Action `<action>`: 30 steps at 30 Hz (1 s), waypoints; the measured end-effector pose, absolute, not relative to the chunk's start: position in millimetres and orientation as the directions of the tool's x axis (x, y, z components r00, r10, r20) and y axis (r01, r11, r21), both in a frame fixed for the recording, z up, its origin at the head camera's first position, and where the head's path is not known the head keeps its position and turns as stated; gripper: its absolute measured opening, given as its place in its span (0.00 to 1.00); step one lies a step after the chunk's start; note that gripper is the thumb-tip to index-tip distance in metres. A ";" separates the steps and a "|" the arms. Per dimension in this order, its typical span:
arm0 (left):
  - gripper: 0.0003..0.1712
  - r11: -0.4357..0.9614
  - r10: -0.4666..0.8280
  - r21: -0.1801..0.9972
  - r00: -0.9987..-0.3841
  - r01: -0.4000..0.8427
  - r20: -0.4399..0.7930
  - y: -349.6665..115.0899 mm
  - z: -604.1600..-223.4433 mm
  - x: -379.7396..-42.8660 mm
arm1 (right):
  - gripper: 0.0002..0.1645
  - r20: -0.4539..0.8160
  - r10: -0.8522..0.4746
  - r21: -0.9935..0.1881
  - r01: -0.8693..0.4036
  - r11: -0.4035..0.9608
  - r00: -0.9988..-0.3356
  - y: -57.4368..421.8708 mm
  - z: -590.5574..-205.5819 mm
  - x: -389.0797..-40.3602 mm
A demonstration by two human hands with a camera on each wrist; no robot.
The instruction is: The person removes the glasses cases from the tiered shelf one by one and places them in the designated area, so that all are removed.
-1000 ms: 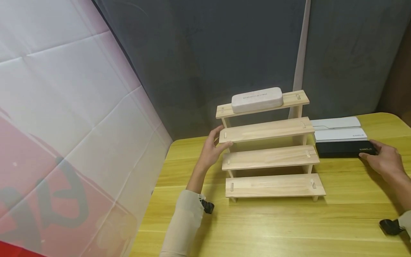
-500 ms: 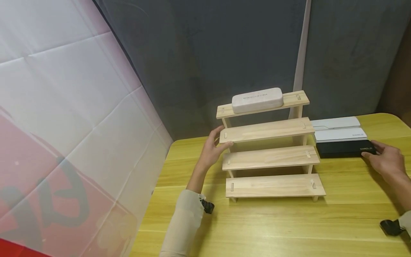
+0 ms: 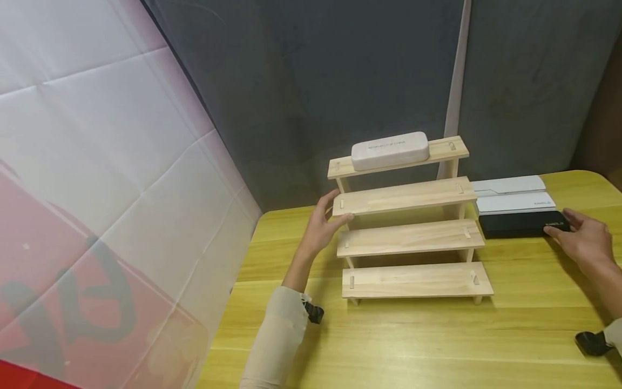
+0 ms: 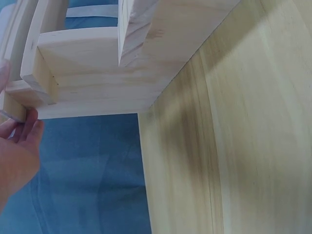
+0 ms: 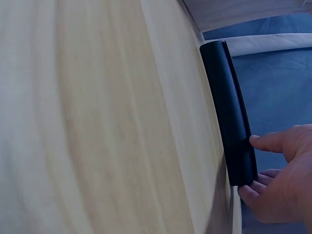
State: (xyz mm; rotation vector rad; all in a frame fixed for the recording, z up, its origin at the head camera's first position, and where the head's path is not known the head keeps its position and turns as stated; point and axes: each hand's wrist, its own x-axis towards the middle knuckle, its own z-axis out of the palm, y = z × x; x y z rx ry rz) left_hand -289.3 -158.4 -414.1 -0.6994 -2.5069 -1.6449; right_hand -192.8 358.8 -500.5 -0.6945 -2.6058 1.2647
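A pale wooden step rack point(image 3: 403, 197) with stacked tiers stands on the table in the head view. My left hand point(image 3: 320, 224) grips the left end of its second tier from the top, thumb in front and fingers behind. In the left wrist view that hand point(image 4: 19, 151) holds the board's end. To the right of the rack lies a long black glasses case point(image 3: 515, 225). Its right end is pinched by my right hand point(image 3: 585, 240). In the right wrist view the thumb touches one edge of the case point(image 5: 229, 112), and the other fingers are at its end.
On the top tier lies a white glasses case point(image 3: 389, 151). Two flat white cases point(image 3: 515, 203) lie behind the black one, close to the rack. Grey curtain point(image 3: 350, 70) hangs behind the yellow wooden table point(image 3: 413, 346); a printed white panel point(image 3: 121, 162) borders the left.
The fingers of my right hand have shifted very slightly on the black glasses case. My left hand stays where it was on the rack.
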 end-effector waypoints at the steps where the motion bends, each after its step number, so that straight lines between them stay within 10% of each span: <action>1: 0.46 0.326 0.336 0.857 -0.896 0.400 0.290 -158.4 -413.8 -289.1 | 0.43 -0.050 0.471 -0.781 0.328 0.532 -0.881 358.1 -499.6 -192.0; 30: 0.59 0.334 0.266 0.860 -0.914 0.386 0.307 -162.4 -376.2 -310.8 | 0.58 0.497 0.197 -0.810 -0.371 0.454 -0.845 268.6 -403.2 -222.5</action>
